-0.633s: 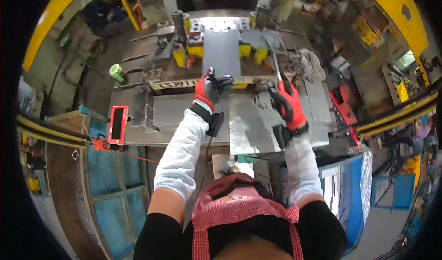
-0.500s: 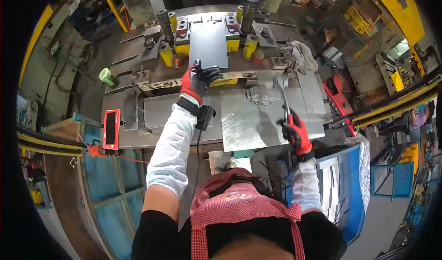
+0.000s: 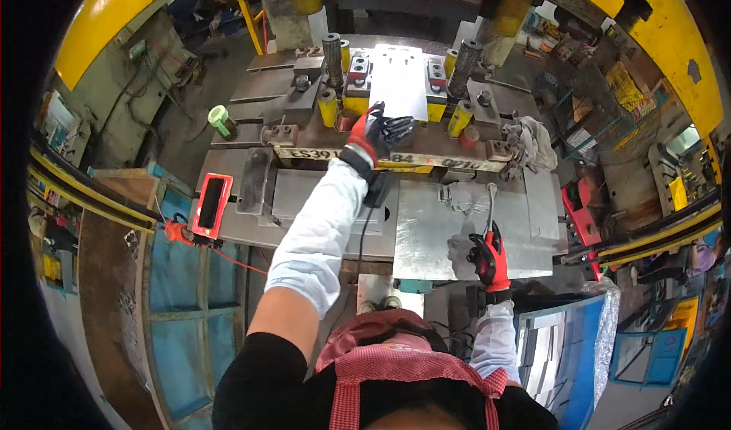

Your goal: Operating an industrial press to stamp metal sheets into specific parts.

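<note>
A bright flat metal sheet (image 3: 397, 84) lies in the die between spring-wrapped posts. My left hand (image 3: 383, 132), in a black and red glove, is at the sheet's near edge with its fingers stretched to the right. It grips nothing; whether it touches the sheet, I cannot tell. My right hand (image 3: 489, 259), gloved alike, is closed round the handle of a long metal tool (image 3: 492, 199) with a rounded head; its exact kind is unclear. Below the tool is a wide shiny plate (image 3: 426, 240). Several small metal pieces (image 3: 461, 197) lie on that plate, left of the tool's head.
Yellow cylinders (image 3: 461, 118) flank the die. A grey rag (image 3: 531, 144) lies at the bench's right. A red-framed dark device (image 3: 212, 205) and a pale green cup-shaped thing (image 3: 221, 120) are at the left. A blue bin (image 3: 582, 339) with metal pieces stands beside my right arm.
The view has shifted, so the bench sits lower and farther right. The tool's head has come nearer to me over the plate. My left hand remains at the sheet's near edge.
</note>
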`<state>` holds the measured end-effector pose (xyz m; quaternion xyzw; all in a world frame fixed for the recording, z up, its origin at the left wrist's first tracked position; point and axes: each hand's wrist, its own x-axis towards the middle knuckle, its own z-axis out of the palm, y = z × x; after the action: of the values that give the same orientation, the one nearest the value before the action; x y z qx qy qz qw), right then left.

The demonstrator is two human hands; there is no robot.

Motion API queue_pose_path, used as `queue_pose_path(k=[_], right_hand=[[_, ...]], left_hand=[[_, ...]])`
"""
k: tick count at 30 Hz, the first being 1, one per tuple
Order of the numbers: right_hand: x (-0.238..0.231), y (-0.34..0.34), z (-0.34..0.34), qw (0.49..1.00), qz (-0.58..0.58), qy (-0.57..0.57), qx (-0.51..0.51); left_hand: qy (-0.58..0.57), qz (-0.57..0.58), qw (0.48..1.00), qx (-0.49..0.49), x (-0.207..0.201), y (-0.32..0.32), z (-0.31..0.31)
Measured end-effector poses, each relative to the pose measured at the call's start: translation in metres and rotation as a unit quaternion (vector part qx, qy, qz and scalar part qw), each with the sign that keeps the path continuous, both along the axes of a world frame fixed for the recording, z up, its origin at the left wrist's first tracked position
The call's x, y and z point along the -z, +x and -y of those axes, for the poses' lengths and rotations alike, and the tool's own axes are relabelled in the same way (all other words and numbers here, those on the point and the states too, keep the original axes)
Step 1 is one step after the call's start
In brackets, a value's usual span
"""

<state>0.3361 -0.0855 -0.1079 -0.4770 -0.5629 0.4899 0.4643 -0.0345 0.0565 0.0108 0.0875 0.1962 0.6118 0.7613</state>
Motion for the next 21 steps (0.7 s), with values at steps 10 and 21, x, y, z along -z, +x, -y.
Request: queue_pose_path(k=[10,21], right_hand=[[0.029,0.03,0.011,0.949,-0.26,-0.106,0.146],[0.041,0.036,0.007,0.95,-0.268,-0.105,0.12]], left_hand=[[-0.091,-0.778,0.615,-0.091,0.1,-0.025,0.284],[-0.005,-0.953,0.3,0.036,0.141,-0.051,0.306]])
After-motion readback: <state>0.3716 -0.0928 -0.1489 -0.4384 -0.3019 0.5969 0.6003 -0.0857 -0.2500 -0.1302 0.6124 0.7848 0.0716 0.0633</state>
